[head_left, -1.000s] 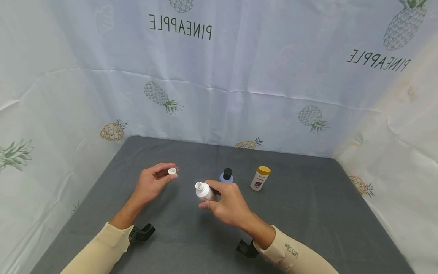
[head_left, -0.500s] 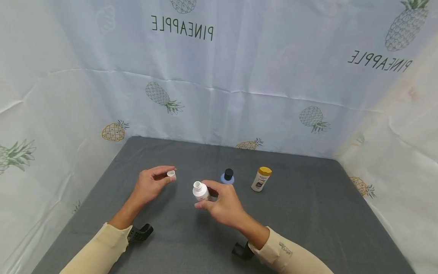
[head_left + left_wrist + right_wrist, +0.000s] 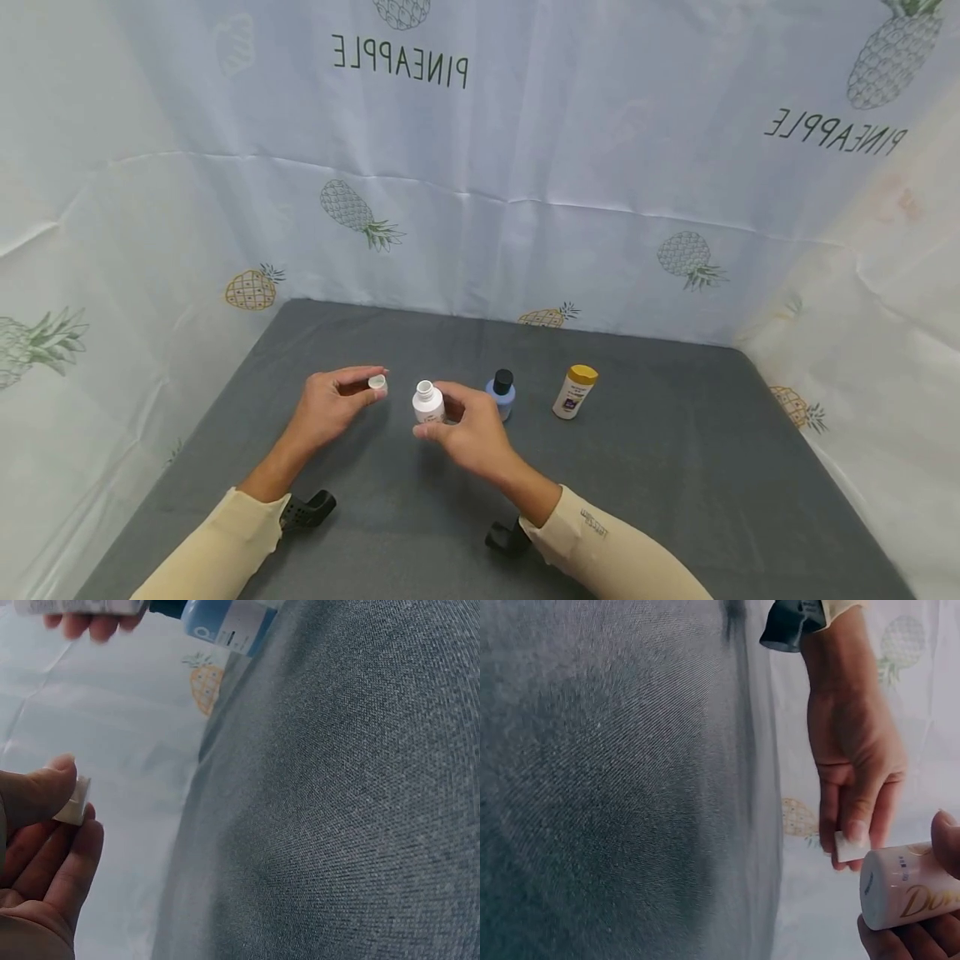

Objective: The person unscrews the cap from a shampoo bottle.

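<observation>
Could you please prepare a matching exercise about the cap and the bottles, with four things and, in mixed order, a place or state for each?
Things:
1. yellow-capped bottle
2. white cap
3. blue bottle
4. white bottle

Places and states:
A. held by the right hand, mouth open
B. topped with a black cap
C. rightmost bottle in the head view
D. pinched by the left hand

Pairs: 1-C; 2-D; 3-B; 4-A

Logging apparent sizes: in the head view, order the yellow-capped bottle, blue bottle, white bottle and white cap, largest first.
1. Yellow-capped bottle
2. Blue bottle and white bottle: unsure, as the right hand partly hides both
3. White cap
</observation>
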A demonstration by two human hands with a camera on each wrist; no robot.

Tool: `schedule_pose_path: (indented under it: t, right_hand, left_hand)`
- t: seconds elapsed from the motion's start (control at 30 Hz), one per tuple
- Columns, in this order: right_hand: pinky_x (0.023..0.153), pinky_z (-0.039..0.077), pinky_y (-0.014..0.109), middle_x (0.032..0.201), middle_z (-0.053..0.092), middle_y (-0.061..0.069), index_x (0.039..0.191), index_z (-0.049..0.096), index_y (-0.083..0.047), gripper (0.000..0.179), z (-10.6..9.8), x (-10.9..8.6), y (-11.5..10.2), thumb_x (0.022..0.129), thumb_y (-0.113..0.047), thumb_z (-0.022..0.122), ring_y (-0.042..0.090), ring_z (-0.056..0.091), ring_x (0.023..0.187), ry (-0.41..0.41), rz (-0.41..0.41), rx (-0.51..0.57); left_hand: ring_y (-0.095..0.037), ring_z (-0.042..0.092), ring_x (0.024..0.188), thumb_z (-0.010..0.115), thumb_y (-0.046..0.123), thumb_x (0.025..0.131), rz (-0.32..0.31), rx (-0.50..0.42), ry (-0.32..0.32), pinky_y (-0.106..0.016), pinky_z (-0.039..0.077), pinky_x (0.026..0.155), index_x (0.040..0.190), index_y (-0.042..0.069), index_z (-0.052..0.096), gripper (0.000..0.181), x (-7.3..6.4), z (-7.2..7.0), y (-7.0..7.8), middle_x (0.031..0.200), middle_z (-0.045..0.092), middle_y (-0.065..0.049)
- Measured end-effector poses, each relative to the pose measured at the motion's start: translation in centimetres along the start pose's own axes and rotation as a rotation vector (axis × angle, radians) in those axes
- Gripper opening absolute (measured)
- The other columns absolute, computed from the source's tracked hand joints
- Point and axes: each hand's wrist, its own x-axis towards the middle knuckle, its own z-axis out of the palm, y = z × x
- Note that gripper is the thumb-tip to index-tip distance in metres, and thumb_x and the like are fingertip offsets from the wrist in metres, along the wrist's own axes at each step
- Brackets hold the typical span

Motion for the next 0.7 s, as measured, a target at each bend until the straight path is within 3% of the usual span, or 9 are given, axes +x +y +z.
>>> schedule_pose_path:
  t: [0.37,0.7]
  right_hand:
    - [0.1,0.06,0.046,0.118,0.078,0.012,0.126,0.073,-0.006,0.047,1.5,1.7,1.3,0.081,-0.003,0.087,0.026,0.075,0.112,0.068,0.021,0.033]
    - [0.1,0.061,0.044,0.121,0.078,0.012,0.127,0.072,-0.007,0.048,2.2,3.0,2.0,0.082,-0.004,0.087,0.025,0.074,0.114,0.094,0.062,0.043]
  left_hand:
    - [0.001,0.073,0.096,0.083,0.016,0.09,-0.007,0.004,0.001,-0.017,0.059,0.077,0.125,0.011,0.077,0.036,0.1,0.0,0.0,0.126,0.077,-0.01]
    - [-0.027,0.077,0.105,0.08,0.015,0.092,-0.017,0.055,0.003,-0.023,0.062,0.079,0.127,0.009,0.076,0.035,0.1,0.1,-0.2,0.126,0.076,-0.013]
